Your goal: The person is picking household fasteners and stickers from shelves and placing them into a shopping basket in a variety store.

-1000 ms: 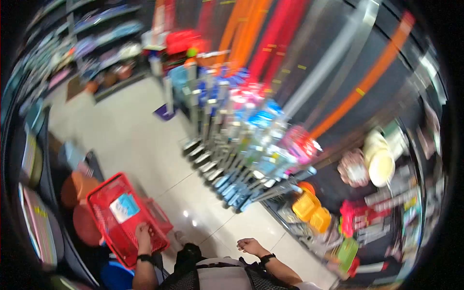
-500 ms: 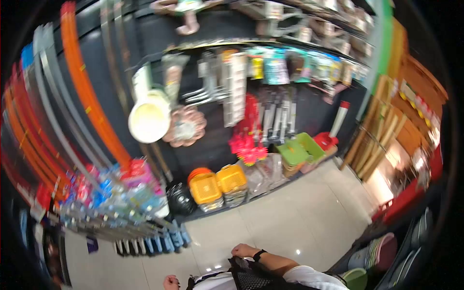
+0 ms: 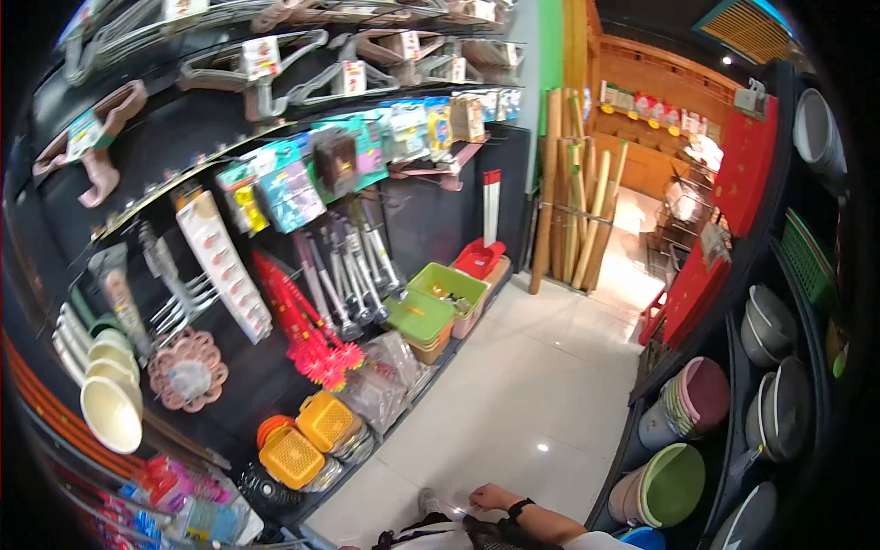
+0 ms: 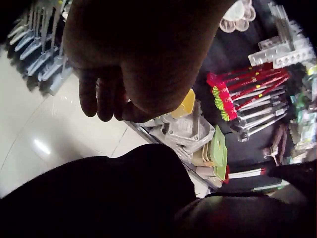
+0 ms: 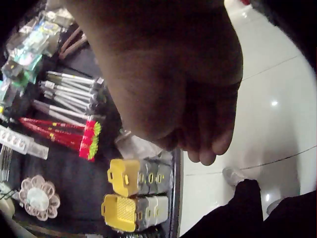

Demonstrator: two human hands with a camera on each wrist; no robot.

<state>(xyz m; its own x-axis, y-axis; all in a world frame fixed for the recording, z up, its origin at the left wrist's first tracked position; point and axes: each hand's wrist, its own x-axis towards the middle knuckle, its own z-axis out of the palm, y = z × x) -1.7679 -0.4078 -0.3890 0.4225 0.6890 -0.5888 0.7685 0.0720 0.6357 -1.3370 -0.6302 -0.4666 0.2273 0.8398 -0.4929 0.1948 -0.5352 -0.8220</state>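
My right hand (image 3: 492, 497) hangs in front of the body at the bottom of the head view, a dark band on its wrist. In the right wrist view the same hand (image 5: 183, 89) has loosely bent fingers and nothing in them, above the pale floor. The left hand (image 4: 133, 59) dangles with relaxed fingers in the left wrist view and holds nothing; in the head view it is almost wholly cut off by the lower edge. Yellow baskets (image 3: 291, 456) and a green bin (image 3: 420, 316) stand on the low shelf to the left, apart from both hands.
A tiled aisle (image 3: 513, 385) runs ahead between shelves. Hangers (image 3: 261, 69), packets and red-handled brushes (image 3: 293, 321) hang on the left wall. Buckets (image 3: 674, 486) and grey basins (image 3: 779, 408) line the right side. Wooden poles (image 3: 573, 211) stand at the far end.
The head view has swung right along the aisle, and the red basket and the mops on the floor have left it. My left hand has dropped almost out of that view.
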